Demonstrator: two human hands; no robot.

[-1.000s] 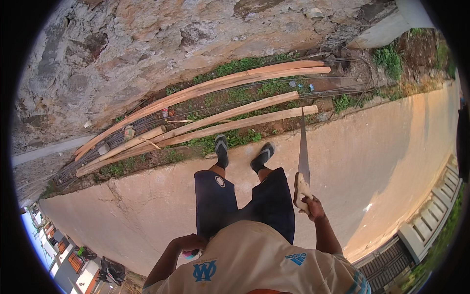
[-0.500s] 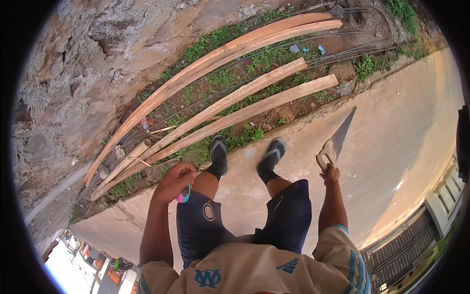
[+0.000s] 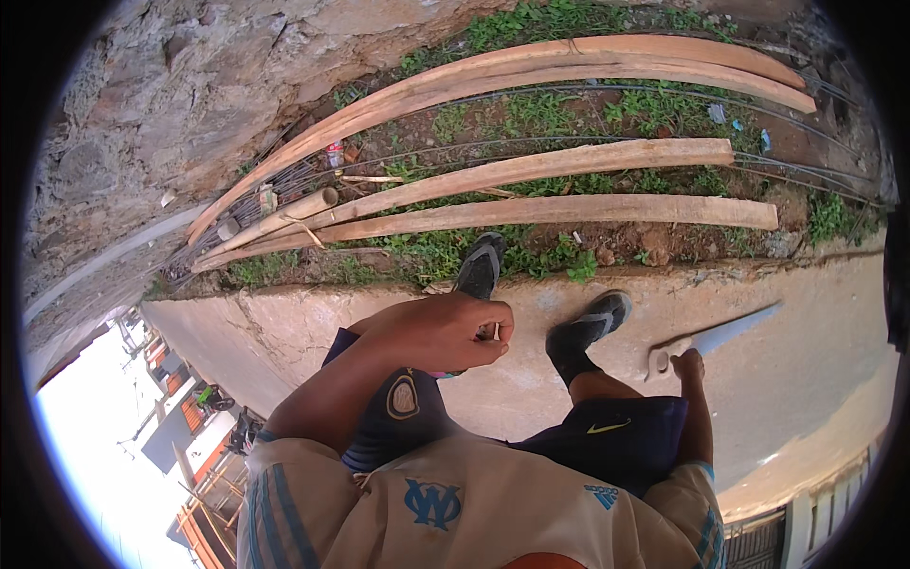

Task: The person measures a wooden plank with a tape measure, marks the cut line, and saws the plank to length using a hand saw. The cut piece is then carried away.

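Note:
My right hand point(image 3: 691, 364) is closed round the pale handle of a hand saw point(image 3: 737, 329). The saw's tapering blade points to the right over the concrete path. My left hand point(image 3: 469, 334) is raised in front of my left knee, its fingers curled in toward the thumb. A bit of pink and teal point(image 3: 445, 375) shows beneath that hand, but I cannot make out what it is or whether the fingers hold it. On the ground ahead lie two separate sawn wooden boards point(image 3: 569, 211) and, beyond them, a pair of longer boards point(image 3: 531, 68) lying together.
A rough stone wall point(image 3: 180, 104) rises at the far left. Thin metal rods point(image 3: 531, 95) run among the boards over grass and soil. A bamboo pole point(image 3: 294, 211) lies at the boards' left end. Concrete paving point(image 3: 787, 379) extends to the right, with a gate point(image 3: 758, 536) behind.
My left hand has moved right and away from my body, across my left knee. My right hand has shifted right with the saw, whose blade now points more sideways. The view has turned.

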